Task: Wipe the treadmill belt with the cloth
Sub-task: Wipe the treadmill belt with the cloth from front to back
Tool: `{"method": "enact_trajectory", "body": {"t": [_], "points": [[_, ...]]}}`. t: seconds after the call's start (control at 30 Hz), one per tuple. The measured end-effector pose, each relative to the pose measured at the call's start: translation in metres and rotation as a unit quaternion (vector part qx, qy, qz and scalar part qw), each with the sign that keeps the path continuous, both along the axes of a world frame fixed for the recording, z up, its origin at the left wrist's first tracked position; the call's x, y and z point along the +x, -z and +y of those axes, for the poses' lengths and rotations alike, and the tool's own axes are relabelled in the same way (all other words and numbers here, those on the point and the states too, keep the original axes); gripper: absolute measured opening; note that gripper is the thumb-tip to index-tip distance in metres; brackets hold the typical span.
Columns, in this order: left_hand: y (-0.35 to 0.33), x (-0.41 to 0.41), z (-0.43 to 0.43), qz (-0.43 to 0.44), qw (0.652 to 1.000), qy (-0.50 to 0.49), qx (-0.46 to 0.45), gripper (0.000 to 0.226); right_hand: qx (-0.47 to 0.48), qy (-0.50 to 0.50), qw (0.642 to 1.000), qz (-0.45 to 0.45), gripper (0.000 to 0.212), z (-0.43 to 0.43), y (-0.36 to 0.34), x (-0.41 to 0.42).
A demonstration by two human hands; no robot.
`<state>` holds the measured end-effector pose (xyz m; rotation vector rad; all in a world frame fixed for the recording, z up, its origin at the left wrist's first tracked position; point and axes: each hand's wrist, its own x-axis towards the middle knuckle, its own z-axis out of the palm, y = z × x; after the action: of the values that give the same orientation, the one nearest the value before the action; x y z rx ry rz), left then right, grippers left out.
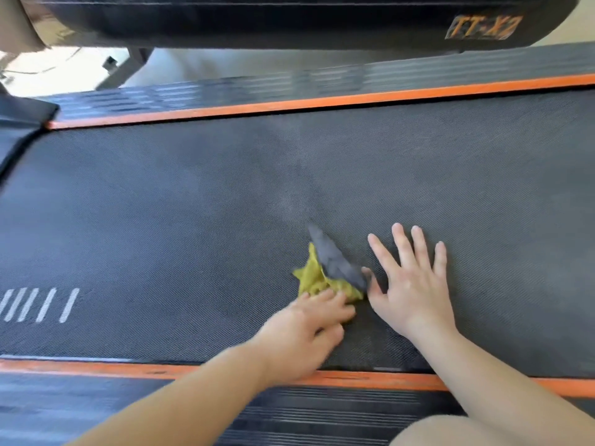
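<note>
Wiping well calls for firm, overlapping strokes from the left hand (309, 329), its fingers curled round the bunched yellow-and-grey cloth (325, 275) on the treadmill belt (225, 204) near its near edge (the right hand (415, 284), fingers spread flat just right of it, braces).

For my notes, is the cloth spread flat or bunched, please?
Bunched: the left hand grips the cloth crumpled, one corner sticking up.
</note>
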<state>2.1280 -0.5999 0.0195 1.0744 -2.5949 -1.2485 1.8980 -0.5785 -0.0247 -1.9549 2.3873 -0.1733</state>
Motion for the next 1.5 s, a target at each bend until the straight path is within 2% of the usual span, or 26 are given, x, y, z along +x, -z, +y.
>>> {"method": "enact_trajectory", "body": {"t": [0.07,0.1,0.2,0.3,0.37,0.43,0.53,0.67,0.83,1.0,1.1,1.17,1.2,1.27,1.33,1.37,1.5], "points": [[-0.001,0.011,0.010,-0.029,0.996,0.083,-0.008,0.042,-0.003,-0.005,1.000,-0.002,0.062,0.001,0.000,-0.001],[0.001,0.018,0.009,-0.052,0.994,0.092,-0.003,0.047,-0.003,-0.006,1.000,-0.004,0.062,0.001,-0.001,-0.002],[-0.006,0.019,0.004,-0.068,0.997,0.030,0.033,0.050,0.005,-0.004,1.000,-0.019,0.061,0.003,-0.006,-0.001],[-0.019,-0.003,-0.002,-0.024,0.998,-0.043,-0.033,0.030,0.033,0.001,0.999,-0.026,0.063,0.001,-0.009,-0.002],[-0.025,-0.017,-0.012,-0.009,0.990,-0.108,-0.095,0.033,0.046,0.015,0.998,-0.029,0.062,-0.005,-0.015,-0.005],[-0.030,-0.025,-0.027,-0.060,0.980,-0.142,-0.124,0.034,0.043,0.023,0.998,-0.038,0.061,-0.018,-0.026,-0.012],[-0.025,-0.033,-0.043,-0.176,0.974,-0.109,-0.086,0.039,0.074,-0.003,0.996,-0.041,0.067,-0.036,-0.044,-0.022],[-0.017,-0.034,-0.044,-0.124,0.984,-0.092,-0.087,0.006,0.144,-0.043,0.989,-0.017,0.069,-0.060,-0.047,-0.031],[-0.029,-0.021,-0.071,-0.006,0.978,-0.206,-0.024,0.006,0.131,-0.023,0.991,-0.006,0.070,-0.095,-0.035,-0.032],[-0.040,-0.007,-0.122,0.008,0.978,-0.123,-0.171,0.018,0.100,0.020,0.995,0.004,0.074,-0.115,-0.017,-0.020],[-0.039,0.000,-0.171,0.018,0.954,-0.197,-0.223,0.024,0.097,0.024,0.995,0.019,0.076,-0.118,-0.010,-0.020],[-0.037,0.003,-0.195,-0.063,0.923,-0.268,-0.267,0.031,0.098,0.026,0.995,0.017,0.077,-0.118,-0.010,-0.021],[-0.035,0.001,-0.196,-0.091,0.914,-0.265,-0.293,0.032,0.099,0.029,0.994,0.017,0.078,-0.118,-0.010,-0.022],[-0.025,-0.008,-0.182,-0.089,0.923,-0.152,-0.343,0.025,0.102,0.034,0.994,0.019,0.078,-0.119,-0.009,-0.022],[-0.001,-0.010,-0.160,-0.111,0.928,-0.006,-0.357,0.042,0.105,0.033,0.994,0.019,0.078,-0.121,-0.008,-0.023],[0.011,-0.008,-0.155,-0.137,0.932,0.035,-0.334,0.054,0.103,0.034,0.994,0.017,0.078,-0.122,-0.008,-0.023],[0.028,0.009,-0.164,-0.193,0.947,0.033,-0.254,0.072,0.097,0.034,0.995,0.007,0.078,-0.122,-0.007,-0.021]]}}
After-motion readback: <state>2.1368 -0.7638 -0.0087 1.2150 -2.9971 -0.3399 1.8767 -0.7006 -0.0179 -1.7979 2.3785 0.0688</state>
